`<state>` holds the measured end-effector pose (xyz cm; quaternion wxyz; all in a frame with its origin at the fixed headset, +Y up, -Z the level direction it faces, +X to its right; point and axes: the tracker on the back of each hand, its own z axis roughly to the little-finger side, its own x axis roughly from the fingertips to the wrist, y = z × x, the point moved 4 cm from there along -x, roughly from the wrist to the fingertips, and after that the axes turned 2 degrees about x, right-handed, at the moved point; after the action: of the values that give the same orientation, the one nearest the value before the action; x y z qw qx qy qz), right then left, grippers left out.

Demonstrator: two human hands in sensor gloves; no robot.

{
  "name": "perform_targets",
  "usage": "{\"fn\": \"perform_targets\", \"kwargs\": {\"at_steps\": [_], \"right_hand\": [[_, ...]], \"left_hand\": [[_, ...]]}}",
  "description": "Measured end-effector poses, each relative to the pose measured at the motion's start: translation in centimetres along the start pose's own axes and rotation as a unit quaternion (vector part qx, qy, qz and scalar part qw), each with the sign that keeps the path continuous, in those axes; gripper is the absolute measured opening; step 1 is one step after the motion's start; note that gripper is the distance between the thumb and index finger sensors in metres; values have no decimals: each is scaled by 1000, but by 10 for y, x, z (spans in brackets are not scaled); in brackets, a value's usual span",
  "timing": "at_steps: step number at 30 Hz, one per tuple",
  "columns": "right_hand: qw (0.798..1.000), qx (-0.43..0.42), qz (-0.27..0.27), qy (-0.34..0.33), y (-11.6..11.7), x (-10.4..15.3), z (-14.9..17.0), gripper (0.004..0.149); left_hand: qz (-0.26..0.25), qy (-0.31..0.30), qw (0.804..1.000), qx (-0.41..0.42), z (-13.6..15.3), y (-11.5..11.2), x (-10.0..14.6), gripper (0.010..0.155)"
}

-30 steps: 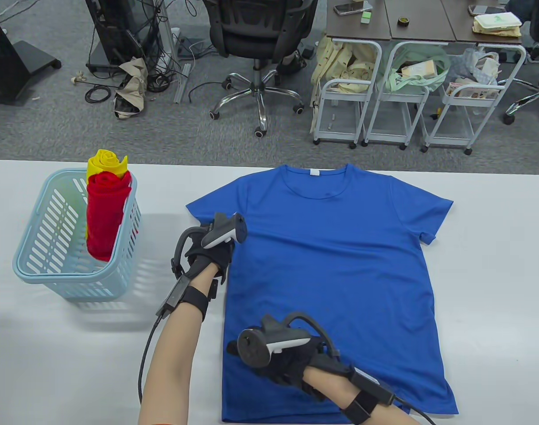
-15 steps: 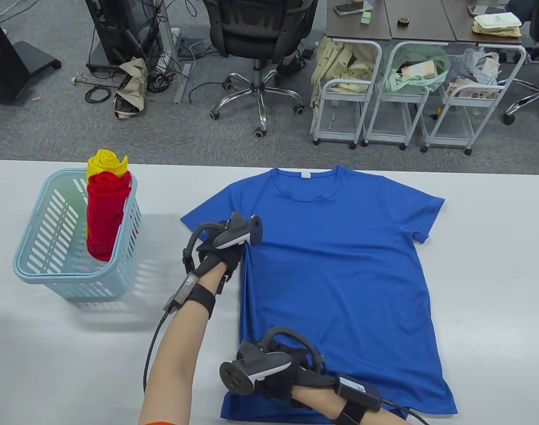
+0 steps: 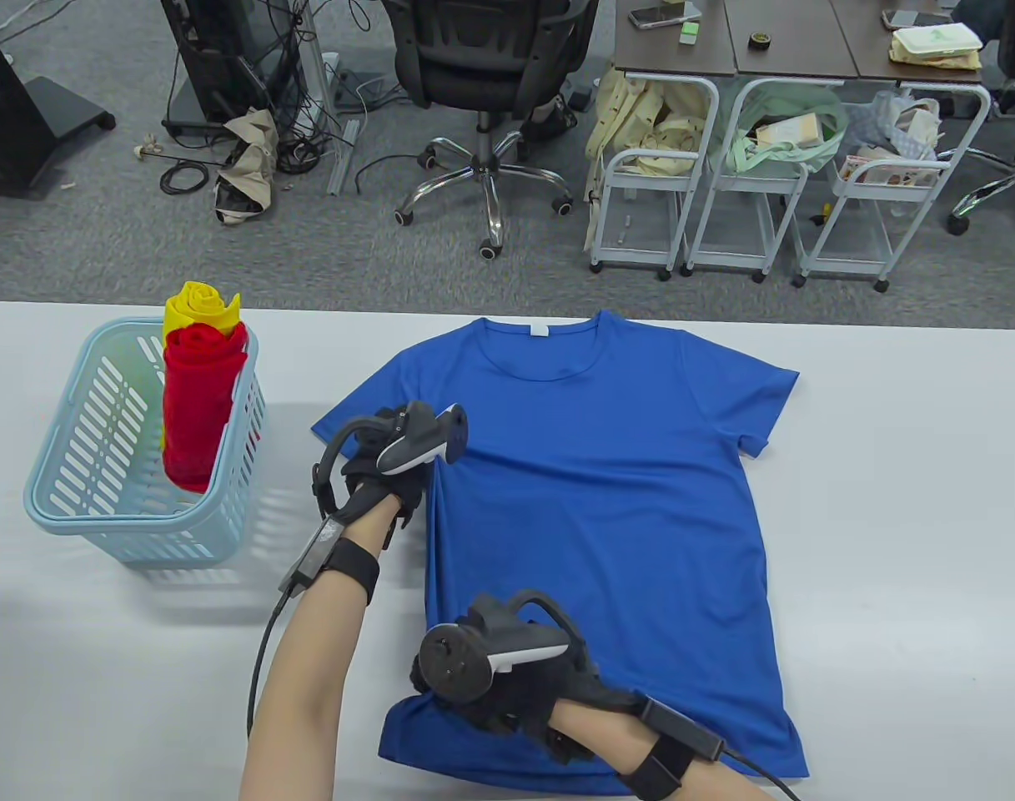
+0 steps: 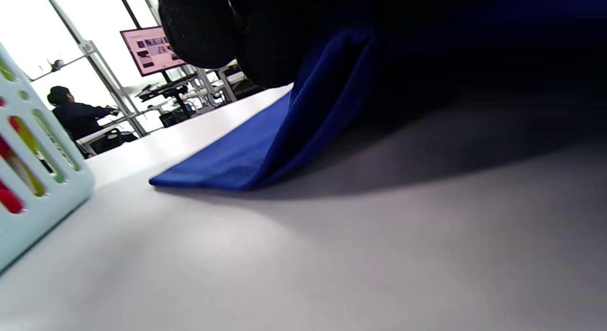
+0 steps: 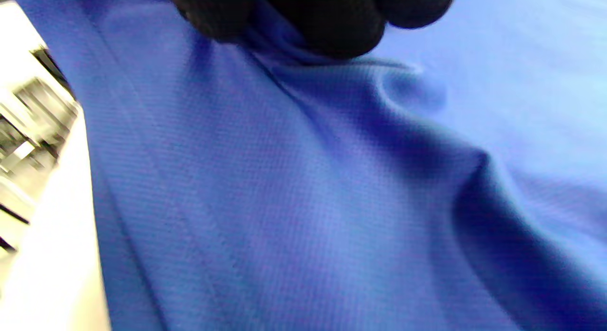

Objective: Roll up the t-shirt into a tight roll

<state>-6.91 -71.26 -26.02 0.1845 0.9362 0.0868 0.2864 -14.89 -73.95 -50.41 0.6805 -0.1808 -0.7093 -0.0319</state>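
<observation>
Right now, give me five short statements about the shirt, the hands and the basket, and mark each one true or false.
1. The blue t-shirt lies spread out on the white table, not yet rolled. True.
2. The left hand grips the basket. False: it pinches the shirt's side edge just below the sleeve, lifting the cloth off the table in the left wrist view.
3. The light blue basket holds a red roll and a yellow roll, both standing upright. True.
4. The right hand rests at the shirt's collar. False: it pinches cloth near the bottom hem, at the corner closest to the person.
5. The shirt's collar points toward the person. False: it points to the table's far edge.
</observation>
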Motion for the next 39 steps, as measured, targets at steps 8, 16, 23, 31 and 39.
{"fn": "perform_targets", "kwargs": {"at_steps": [8, 16, 23, 31, 39], "right_hand": [[995, -74, 56, -38, -39, 26, 7, 40], [983, -165, 62, 46, -30, 123, 92, 38], [959, -158, 28, 235, -14, 230, 165, 45], [899, -211, 61, 380, 11, 264, 231, 54], [915, -179, 10, 362, 24, 176, 236, 65]], "left_hand": [[-13, 16, 995, 99, 20, 32, 14, 48], [-65, -71, 984, 152, -85, 79, 6, 47], [-59, -169, 965, 194, -214, 118, 12, 57], [-5, -193, 967, 166, -206, 75, 33, 63], [169, -260, 946, 97, -176, -23, 118, 79]]}}
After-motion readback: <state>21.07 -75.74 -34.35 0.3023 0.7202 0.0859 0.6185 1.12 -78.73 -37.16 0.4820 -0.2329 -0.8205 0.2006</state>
